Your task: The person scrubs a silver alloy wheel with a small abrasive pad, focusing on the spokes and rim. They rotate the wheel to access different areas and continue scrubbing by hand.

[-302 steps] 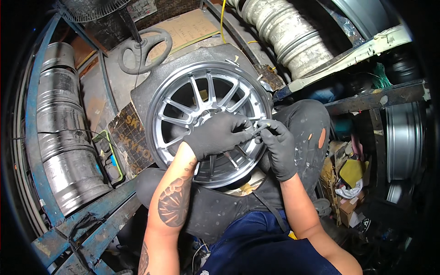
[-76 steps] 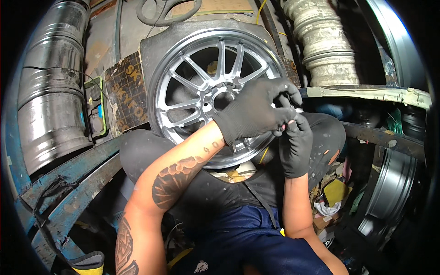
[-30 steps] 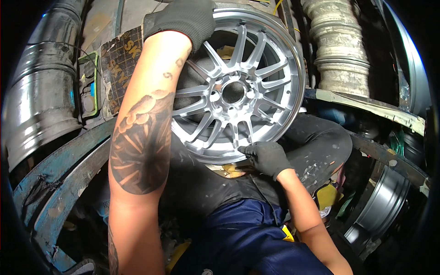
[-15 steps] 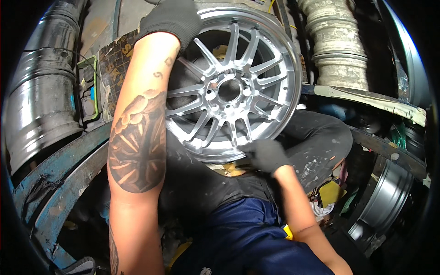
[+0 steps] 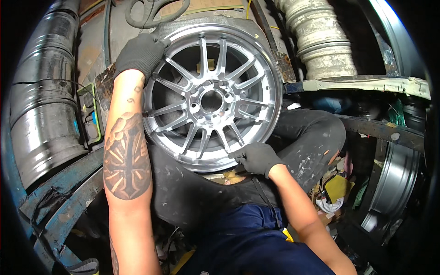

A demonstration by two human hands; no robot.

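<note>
A silver multi-spoke wheel rim rests tilted over my lap, its spoked face up toward me. My left hand, in a dark knit glove, is closed around the rim's upper left edge. At the lower right lip my right hand, gloved too, has its fingers pressed together and the fingertips against the metal. Whether something small is pinched in them is hidden. My legs, in dark stained trousers, are bent beneath and beside the rim.
Stacked shiny wheel barrels line the left side, with dull whitish ones at the far right. Another silver rim stands low on the right. Blue metal bars cross at left. A grey ring-shaped piece lies beyond the rim.
The wheel rim has turned slightly counterclockwise and shifted left and nearer in the view. My left hand has come down with its edge. My right hand, blurred before, now shows sharply.
</note>
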